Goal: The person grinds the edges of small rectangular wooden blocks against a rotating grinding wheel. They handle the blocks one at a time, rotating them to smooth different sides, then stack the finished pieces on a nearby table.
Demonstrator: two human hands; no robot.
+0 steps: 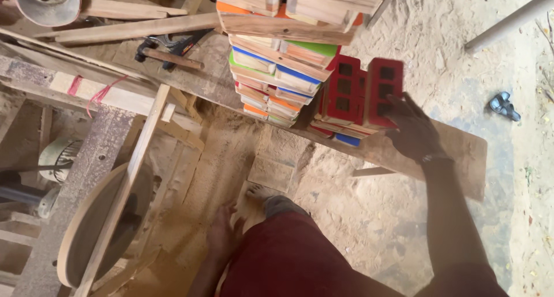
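Observation:
My right hand [411,129] reaches out to a red wooden piece [384,92] with dark square openings and rests against its lower side; whether it grips it I cannot tell. That piece stands beside two similar red pieces [341,89] on a long wooden plank [450,152]. Left of them rises a tall stack of wooden boards [277,72] with orange, green and blue painted edges. My left hand [222,233] hangs low beside my leg in dark red cloth, fingers loosely apart, holding nothing.
A wooden workbench [98,89] with a hammer [170,57] and loose slats fills the upper left. A round wooden disc [86,239] and a motor [55,158] sit at lower left. Sawdust covers the floor. A dark blue sandal [505,105] lies at right.

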